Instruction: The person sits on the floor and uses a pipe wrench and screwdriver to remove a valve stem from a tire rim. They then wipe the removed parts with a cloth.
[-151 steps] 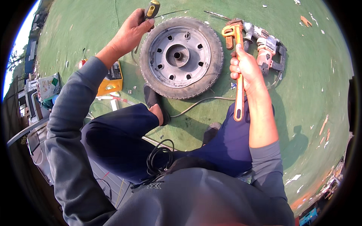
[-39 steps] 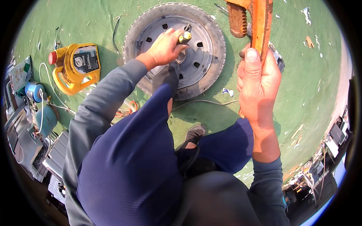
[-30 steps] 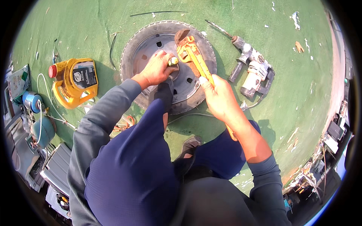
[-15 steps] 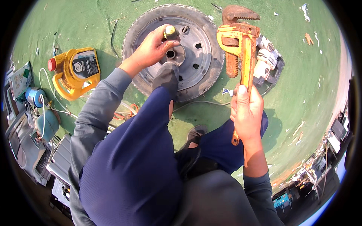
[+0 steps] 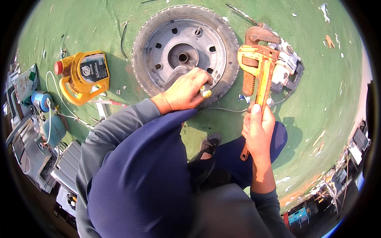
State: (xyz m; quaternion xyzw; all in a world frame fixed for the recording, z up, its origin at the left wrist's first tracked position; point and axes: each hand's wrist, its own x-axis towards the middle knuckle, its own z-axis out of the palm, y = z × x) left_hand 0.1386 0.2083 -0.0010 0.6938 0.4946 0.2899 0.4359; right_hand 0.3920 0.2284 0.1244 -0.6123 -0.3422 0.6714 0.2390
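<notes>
Head view: orange pipe wrench (image 5: 265,77) within right fingers (image 5: 256,115).

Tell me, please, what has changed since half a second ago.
The left hand, holding the screwdriver, has moved from beside the hub down the picture, over the near edge of the wheel. Nothing was grasped or released: the right hand still holds the orange wrench. The yellow jug stayed put.

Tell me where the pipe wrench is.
In the head view, the pipe wrench is in the right hand, right of the wheel, partly covering the drill.
</notes>
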